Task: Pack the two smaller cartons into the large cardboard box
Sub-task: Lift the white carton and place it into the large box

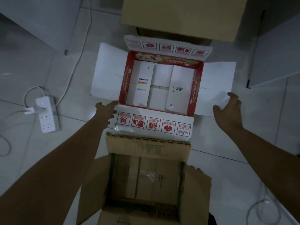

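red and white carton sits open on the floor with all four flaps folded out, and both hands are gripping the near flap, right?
Not quite. In the head view the red and white carton is open, but the left hand is at its left corner and the right hand is on the right flap.

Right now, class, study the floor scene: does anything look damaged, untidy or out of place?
Nothing is spilled. The brown carton nearest the person looks worn: torn tape clings along its far flap edge and a crumpled strip of tape sits on its bottom. A power strip with trailing cables lies on the tiles beside the red and white carton.
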